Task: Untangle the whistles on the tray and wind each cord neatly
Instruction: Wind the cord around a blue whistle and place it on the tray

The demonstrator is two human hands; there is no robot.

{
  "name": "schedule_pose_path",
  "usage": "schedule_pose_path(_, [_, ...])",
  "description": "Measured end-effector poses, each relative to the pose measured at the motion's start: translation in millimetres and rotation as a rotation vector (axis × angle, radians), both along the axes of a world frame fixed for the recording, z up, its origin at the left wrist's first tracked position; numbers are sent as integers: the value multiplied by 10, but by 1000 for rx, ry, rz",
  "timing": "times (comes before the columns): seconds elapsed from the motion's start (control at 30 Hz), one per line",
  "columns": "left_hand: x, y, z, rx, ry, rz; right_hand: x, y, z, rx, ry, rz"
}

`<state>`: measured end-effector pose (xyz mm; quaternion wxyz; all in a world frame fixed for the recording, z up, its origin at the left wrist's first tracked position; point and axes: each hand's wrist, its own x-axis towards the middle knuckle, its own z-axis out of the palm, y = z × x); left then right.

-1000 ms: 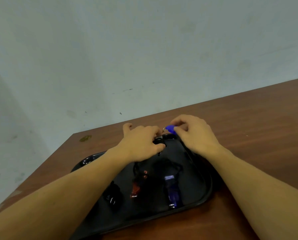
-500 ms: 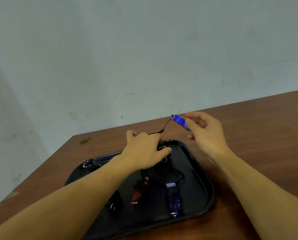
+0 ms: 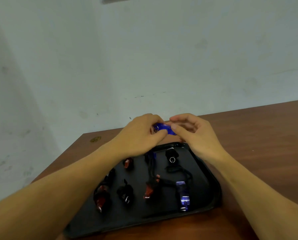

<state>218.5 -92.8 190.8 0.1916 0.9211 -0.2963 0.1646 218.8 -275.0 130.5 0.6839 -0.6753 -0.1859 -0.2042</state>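
Above the far end of the black tray (image 3: pixel 212 186), both hands hold one blue whistle (image 3: pixel 164 128). My left hand (image 3: pixel 141 135) grips its ring end, fingers curled over the cord, which is hidden. My right hand (image 3: pixel 195 134) pinches the other end between thumb and fingertips. On the tray lie a second blue whistle (image 3: pixel 183 196), a red whistle (image 3: pixel 149 190) tangled in black cord (image 3: pixel 176 170), another red whistle (image 3: pixel 101 198), a small red one (image 3: pixel 128 163), a black whistle (image 3: pixel 125 194) and a black whistle with a metal ring (image 3: pixel 172 157).
The tray sits on a brown wooden table (image 3: pixel 266 153) against a pale wall (image 3: pixel 144 58). A small yellowish mark (image 3: pixel 95 139) lies near the table's far left corner. Bare table surface stretches to the right of the tray.
My left hand rose from the tray to the blue whistle, and the cord that stretched between my hands is now gathered in. More whistles show on the tray.
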Motion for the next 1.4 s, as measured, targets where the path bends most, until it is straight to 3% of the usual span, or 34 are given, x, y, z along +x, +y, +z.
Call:
schedule_pose_path(0.13, [-92, 157, 183, -50, -27, 25, -87, 167, 164, -10, 16, 36])
schedule_pose_path(0.4, [-217, 176, 731, -363, -155, 22, -182, 643, 417, -104, 197, 302])
schedule_pose_path(0.67, [-311, 612, 898, -222, -281, 162, -287, 575, 879, -40, 197, 135])
schedule_pose_path(0.87, [-465, 821, 797, -157, -194, 149, -409, 407, 1160, -256, 72, 6])
schedule_pose_path(1.03, [-692, 828, 726, -168, -74, -21, -584, 435, 1447, -433, -106, -56])
schedule_pose_path(1.27, [-961, 794, 651, -584, 121, -354, -626, 580, 1444, -406, -111, 52])
schedule_pose_path(1.4, [-840, 824, 532, -795, 107, -341, -497, 667, 1207, -232, -3, 82])
